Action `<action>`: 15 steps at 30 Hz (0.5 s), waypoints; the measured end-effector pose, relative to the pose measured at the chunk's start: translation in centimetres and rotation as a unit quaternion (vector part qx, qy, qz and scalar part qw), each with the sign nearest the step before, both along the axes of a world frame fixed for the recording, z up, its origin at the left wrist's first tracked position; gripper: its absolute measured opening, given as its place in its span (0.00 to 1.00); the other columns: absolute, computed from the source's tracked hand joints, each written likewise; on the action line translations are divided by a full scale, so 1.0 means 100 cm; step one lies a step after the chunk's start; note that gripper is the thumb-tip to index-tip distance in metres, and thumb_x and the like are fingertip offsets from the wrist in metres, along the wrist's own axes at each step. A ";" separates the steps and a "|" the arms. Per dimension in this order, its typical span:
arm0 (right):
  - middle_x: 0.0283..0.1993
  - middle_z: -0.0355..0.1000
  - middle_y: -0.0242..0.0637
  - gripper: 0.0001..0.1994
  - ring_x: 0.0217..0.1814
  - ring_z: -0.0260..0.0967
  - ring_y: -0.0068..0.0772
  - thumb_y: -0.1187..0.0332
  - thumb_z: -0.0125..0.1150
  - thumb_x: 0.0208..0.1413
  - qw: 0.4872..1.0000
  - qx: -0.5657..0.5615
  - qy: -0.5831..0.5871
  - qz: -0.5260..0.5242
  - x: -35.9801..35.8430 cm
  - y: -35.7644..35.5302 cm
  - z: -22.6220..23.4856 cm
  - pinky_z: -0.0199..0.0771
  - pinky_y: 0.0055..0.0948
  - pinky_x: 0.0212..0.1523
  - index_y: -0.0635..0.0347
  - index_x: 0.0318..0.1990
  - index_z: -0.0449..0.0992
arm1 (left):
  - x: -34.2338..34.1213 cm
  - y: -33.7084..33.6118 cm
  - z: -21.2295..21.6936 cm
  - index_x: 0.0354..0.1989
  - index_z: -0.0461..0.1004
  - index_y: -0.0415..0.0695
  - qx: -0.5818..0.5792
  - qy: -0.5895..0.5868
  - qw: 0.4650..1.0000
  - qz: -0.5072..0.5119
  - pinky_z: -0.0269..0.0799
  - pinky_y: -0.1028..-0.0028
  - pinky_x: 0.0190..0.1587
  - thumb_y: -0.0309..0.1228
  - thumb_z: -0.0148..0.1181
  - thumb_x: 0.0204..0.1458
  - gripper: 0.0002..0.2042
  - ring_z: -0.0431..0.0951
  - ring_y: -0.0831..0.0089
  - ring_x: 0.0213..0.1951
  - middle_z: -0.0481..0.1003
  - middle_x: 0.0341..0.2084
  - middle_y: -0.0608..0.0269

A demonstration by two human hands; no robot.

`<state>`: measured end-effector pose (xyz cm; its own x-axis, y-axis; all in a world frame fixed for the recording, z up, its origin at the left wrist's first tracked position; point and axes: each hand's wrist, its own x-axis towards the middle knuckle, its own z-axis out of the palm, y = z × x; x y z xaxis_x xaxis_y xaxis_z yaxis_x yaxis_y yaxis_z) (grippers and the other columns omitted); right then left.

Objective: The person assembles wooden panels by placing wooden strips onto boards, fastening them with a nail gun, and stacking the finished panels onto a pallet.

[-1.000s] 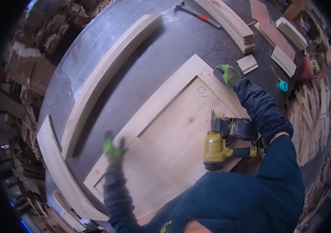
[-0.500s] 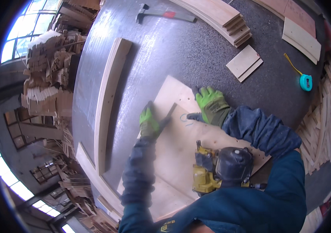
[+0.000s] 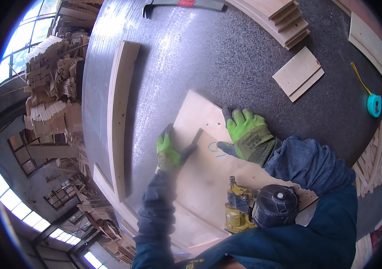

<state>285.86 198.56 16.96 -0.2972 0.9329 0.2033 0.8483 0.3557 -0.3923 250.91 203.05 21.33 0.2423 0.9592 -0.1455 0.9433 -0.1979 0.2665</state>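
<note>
A pale plywood sheet (image 3: 200, 170) with several small holes and a pencil-like mark lies on the dark table before me. My left hand (image 3: 167, 151), in a green and dark glove, grips its left edge, thumb on top beside a narrow dark strip (image 3: 197, 136); whether that is a slot or a loose piece I cannot tell. My right hand (image 3: 249, 134), gloved alike, holds the far right edge, fingers past the edge and thumb on the face. Nearer my body a yellow and black coil nail gun (image 3: 262, 206) rests on the sheet, apart from both hands.
A long wooden beam (image 3: 122, 121) lies to the left. A hammer (image 3: 186, 4) and stacked boards (image 3: 276, 20) are at the far side. Small panels (image 3: 298, 74) and a turquoise tape measure (image 3: 374, 105) lie right. Wood strips (image 3: 377, 157) are piled beyond the table's right edge.
The view has shifted, so the hammer, boards and tape measure sit nearer the picture's edges. Both hands keep about the same hold on the plywood sheet.
</note>
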 end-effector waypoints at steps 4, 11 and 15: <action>0.55 0.78 0.41 0.55 0.57 0.79 0.39 0.26 0.76 0.65 1.000 -0.017 -0.018 -0.008 -0.010 -0.010 -0.002 0.88 0.43 0.45 0.73 0.80 0.77 | 0.002 -0.021 -0.010 0.88 0.67 0.31 0.036 0.002 0.999 0.012 0.68 0.40 0.84 0.61 0.86 0.60 0.58 0.72 0.29 0.79 0.75 0.80 0.32; 0.58 0.79 0.44 0.54 0.60 0.81 0.47 0.26 0.80 0.61 0.999 -0.025 -0.020 -0.030 -0.039 -0.027 0.000 0.88 0.50 0.56 0.69 0.77 0.79 | -0.021 -0.054 -0.060 0.92 0.60 0.28 0.164 0.078 0.983 0.028 0.67 0.38 0.80 0.63 0.72 0.71 0.56 0.75 0.29 0.74 0.72 0.80 0.26; 0.61 0.80 0.46 0.51 0.63 0.82 0.51 0.25 0.80 0.60 0.994 -0.072 -0.070 -0.043 -0.057 -0.036 0.013 0.88 0.53 0.59 0.62 0.73 0.81 | -0.035 -0.065 -0.074 0.93 0.61 0.30 0.185 0.057 0.981 0.011 0.64 0.37 0.83 0.64 0.66 0.74 0.54 0.74 0.31 0.75 0.72 0.82 0.28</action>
<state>280.18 194.92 18.21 -0.2309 0.9726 0.0280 0.9231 0.2281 -0.3096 247.39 196.51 13.96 0.2242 0.9561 0.1886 0.9676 -0.2414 0.0736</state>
